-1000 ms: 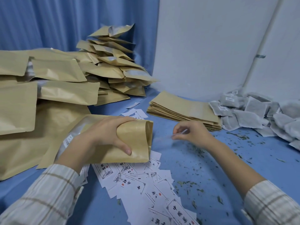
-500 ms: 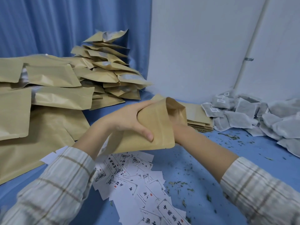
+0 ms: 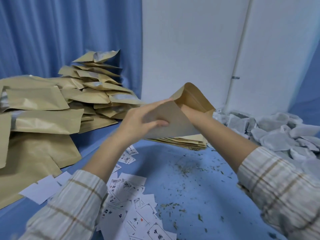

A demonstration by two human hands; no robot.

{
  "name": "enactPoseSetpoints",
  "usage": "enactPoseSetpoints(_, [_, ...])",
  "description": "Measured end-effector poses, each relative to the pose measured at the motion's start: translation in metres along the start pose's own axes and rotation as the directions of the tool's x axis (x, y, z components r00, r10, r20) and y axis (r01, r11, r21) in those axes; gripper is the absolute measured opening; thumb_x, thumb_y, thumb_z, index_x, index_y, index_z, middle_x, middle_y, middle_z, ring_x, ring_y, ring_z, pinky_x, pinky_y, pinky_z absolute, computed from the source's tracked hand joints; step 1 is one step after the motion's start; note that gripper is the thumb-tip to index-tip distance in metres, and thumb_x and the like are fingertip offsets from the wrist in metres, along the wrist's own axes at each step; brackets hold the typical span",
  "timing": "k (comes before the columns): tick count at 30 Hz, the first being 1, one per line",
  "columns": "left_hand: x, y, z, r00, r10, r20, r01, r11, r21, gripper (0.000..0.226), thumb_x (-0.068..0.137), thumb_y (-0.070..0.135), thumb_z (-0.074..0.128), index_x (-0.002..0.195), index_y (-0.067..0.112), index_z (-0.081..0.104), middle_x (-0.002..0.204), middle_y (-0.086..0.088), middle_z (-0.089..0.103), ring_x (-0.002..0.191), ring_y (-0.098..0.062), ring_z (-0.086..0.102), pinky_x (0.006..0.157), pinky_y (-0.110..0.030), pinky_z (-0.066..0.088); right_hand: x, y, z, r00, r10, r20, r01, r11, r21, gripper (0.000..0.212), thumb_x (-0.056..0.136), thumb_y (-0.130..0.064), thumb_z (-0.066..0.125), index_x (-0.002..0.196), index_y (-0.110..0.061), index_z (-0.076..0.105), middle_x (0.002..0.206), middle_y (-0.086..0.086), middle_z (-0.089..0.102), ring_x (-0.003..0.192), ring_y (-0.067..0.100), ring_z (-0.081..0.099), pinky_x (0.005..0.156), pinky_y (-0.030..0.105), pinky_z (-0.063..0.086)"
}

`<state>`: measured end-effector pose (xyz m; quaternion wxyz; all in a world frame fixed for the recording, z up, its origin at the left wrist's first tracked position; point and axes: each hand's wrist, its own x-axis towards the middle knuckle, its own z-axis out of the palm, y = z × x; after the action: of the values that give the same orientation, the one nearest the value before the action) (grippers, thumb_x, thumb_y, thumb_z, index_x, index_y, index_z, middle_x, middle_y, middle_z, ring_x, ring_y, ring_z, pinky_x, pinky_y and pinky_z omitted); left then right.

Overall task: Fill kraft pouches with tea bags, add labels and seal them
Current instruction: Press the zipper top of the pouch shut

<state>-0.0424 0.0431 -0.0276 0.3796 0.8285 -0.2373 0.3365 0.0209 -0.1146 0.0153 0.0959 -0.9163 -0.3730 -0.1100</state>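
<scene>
A person in a pale plaid shirt held a tan kraft paper pouch (image 3: 174,122) in the air above the middle of the blue table (image 3: 199,187), its mouth gaping open toward the far wall. The left hand (image 3: 138,122) gripped the pouch's near side, thumb curled over the front. The right hand (image 3: 187,110) was pushed inside the mouth, so how its fingers lay could not be told. Printed white paper labels (image 3: 136,213) lay scattered near the front edge. A flat stack of empty kraft pouches (image 3: 187,142) sat behind the hands, a heap of grey tea bags (image 3: 270,130) at the right edge, and filled kraft pouches (image 3: 97,90) were piled along the left edge.
</scene>
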Motion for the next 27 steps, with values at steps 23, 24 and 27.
enactPoseSetpoints(23, [0.04, 0.017, -0.001, 0.92, -0.372, 0.126, 0.36, 0.669, -0.651, 0.029, 0.062, 0.032, 0.08, 0.088, 0.019, 0.075, 0.095, -0.004, 0.073, 0.081, -0.018, 0.07, 0.064, -0.025, 0.055, -0.071, 0.074, -0.062, 0.877, 0.148, -0.457, 0.058, 0.911, 0.407, 0.034, 0.057, -0.05, 0.078, 0.071, -0.021, 0.072, 0.102, -0.028, 0.06, 0.09, -0.017, 0.049, 0.069, 0.0, 0.033])
enactPoseSetpoints(24, [0.044, 0.021, -0.001, 0.92, -0.377, 0.107, 0.349, 0.663, -0.663, 0.033, 0.06, 0.037, 0.081, 0.088, 0.019, 0.075, 0.095, -0.004, 0.074, 0.082, -0.017, 0.07, 0.065, -0.024, 0.055, -0.068, 0.076, -0.063, 0.859, 0.159, -0.487, 0.06, 0.913, 0.403, 0.036, 0.057, -0.048, 0.08, 0.073, -0.016, 0.072, 0.099, -0.029, 0.06, 0.087, -0.017, 0.049, 0.068, -0.001, 0.033])
enactPoseSetpoints(27, [0.059, 0.028, 0.0, 0.919, -0.395, -0.007, 0.301, 0.712, -0.635, 0.039, 0.061, 0.045, 0.079, 0.091, 0.021, 0.073, 0.092, 0.001, 0.074, 0.08, -0.013, 0.07, 0.06, -0.021, 0.054, -0.064, 0.077, -0.066, 0.843, 0.128, -0.522, 0.079, 0.931, 0.356, 0.037, 0.058, -0.042, 0.082, 0.072, -0.01, 0.072, 0.098, -0.027, 0.059, 0.086, -0.017, 0.049, 0.068, -0.002, 0.033])
